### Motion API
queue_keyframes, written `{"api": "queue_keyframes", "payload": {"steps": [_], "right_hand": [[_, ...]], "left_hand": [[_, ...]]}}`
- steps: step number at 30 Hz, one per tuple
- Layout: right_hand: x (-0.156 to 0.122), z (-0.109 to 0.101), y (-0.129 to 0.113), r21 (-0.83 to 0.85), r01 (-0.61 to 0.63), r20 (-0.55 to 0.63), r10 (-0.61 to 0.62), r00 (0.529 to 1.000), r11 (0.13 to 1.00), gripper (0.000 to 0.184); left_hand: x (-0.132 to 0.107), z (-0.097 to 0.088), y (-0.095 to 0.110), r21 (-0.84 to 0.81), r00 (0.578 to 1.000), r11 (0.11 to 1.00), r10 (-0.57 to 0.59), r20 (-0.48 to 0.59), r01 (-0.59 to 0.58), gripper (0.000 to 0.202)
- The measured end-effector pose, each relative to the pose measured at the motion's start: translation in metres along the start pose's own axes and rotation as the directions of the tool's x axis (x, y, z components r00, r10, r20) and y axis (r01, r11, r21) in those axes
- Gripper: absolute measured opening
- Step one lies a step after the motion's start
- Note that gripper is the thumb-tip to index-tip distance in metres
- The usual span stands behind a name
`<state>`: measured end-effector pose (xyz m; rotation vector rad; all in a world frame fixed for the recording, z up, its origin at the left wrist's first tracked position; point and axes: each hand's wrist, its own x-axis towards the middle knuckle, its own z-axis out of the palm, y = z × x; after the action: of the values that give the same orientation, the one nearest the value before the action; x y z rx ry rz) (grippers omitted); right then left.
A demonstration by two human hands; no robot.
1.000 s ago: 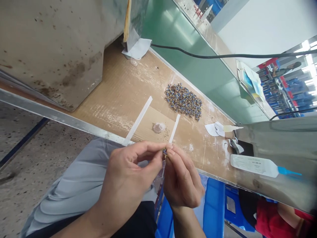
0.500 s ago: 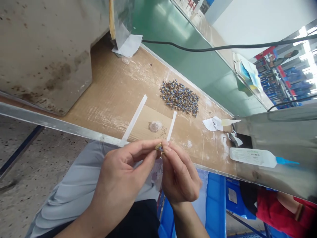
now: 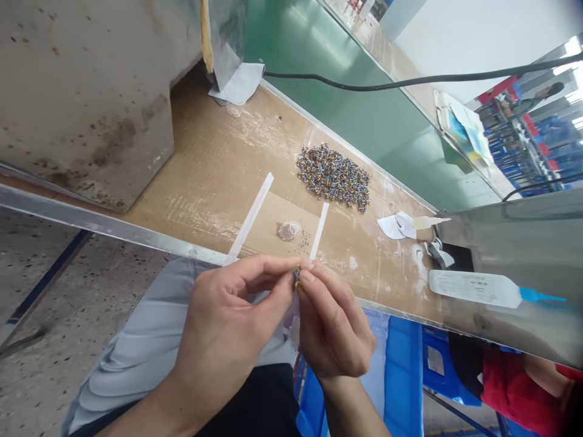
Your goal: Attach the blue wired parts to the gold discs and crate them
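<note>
Pinched by left hand (image 3: 230, 315) and right hand (image 3: 334, 321), 1 tiny blue-and-gold piece (image 3: 297, 275) seems unfinished; can't tell if the pile (image 3: 334, 178) is done.

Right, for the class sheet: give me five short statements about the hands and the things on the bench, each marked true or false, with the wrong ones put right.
1. The left hand and the right hand meet at a small piece. True.
2. The pile of blue and gold bits sits in a crate. False: it lies on the bench.
3. A small clear container is between two white strips. True.
4. The large bottle has a red tip. False: its tip is blue.
5. The left hand lies flat on the bench, holding nothing. False: its fingertips pinch the small piece.
</note>
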<state>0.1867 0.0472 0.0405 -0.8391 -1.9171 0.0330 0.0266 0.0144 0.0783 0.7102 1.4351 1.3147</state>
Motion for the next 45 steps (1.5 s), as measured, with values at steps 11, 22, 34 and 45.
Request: {"api": "queue_keyframes", "payload": {"steps": [11,22,34,45], "right_hand": [[0.026,-0.018,0.000,0.307,-0.517,0.401,0.384,0.832,0.799,0.029],[0.039,-0.023,0.001,0.510,-0.794,0.565,0.566,0.600,0.332,0.016],[0.035,-0.029,0.001,0.561,-0.812,0.618,0.572,0.539,0.160,0.015],[0.034,-0.033,-0.002,0.566,-0.799,0.593,0.575,0.564,0.200,0.016]], "left_hand": [[0.018,-0.014,-0.004,-0.401,0.921,0.838,-0.278,0.271,0.371,0.033],[0.018,-0.020,0.003,-0.312,0.873,0.829,-0.368,0.321,0.464,0.039],[0.012,-0.013,0.018,-0.362,0.839,0.766,-0.414,0.353,0.531,0.041],[0.013,-0.013,0.022,-0.388,0.779,0.678,-0.498,0.381,0.624,0.050]]}}
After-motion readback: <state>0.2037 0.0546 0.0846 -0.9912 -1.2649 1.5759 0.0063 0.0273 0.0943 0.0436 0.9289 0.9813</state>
